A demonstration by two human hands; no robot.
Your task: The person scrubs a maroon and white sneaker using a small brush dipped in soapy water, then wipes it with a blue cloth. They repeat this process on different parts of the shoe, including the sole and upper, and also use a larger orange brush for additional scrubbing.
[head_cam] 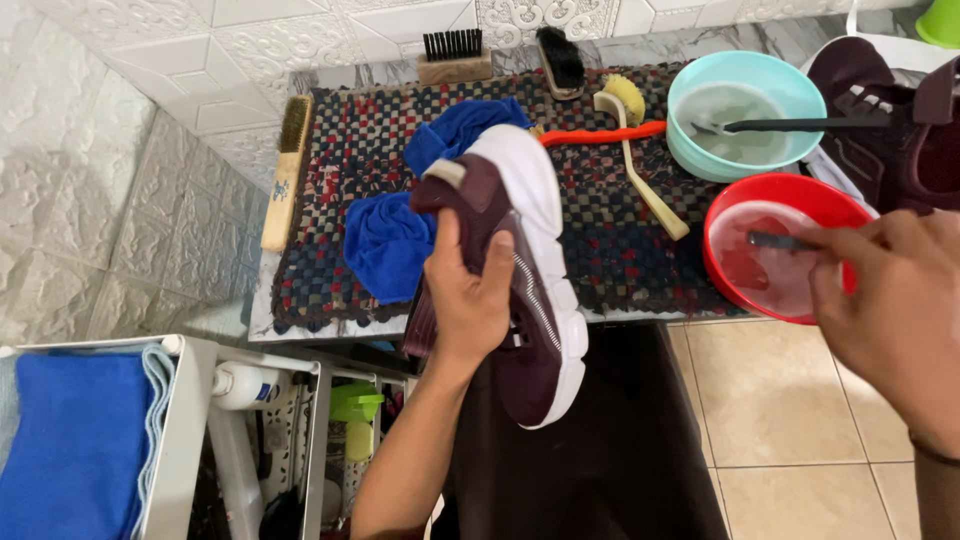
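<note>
The left hand (468, 300) grips a maroon shoe (520, 270) with a white sole, fingers clenched around its upper near the middle. The shoe is held off the table, tilted, heel end up over the mat (600, 230) and toe end down past the table edge, above a dark lap. The sole faces right.

The right hand (890, 290) is at the right edge of view, fingers closed on a thin dark handle (775, 241) that reaches into the red bowl (735, 205). The tool's working end cannot be made out. The red bowl holds cloudy liquid and sits at the near right corner of the table.

Behind it stands a teal bowl (745, 75), also with liquid, a dark-handled tool (800, 125) lying across it. A second maroon shoe (890, 130) lies to the right of the teal bowl.

A blue cloth (390, 240) is bunched on the mat, just behind and left of the held shoe. On the mat to the right lie a cream long-handled brush (645, 175) and an orange handle (600, 133), crossing each other. A wooden brush (283, 175) lies along the mat's left edge. Two more brushes (455, 55) rest against the tiled wall at the back.

Lower left, a folded blue towel (75, 440) sits on a white rack (185, 430), with a white bottle (245, 385) beside it.
</note>
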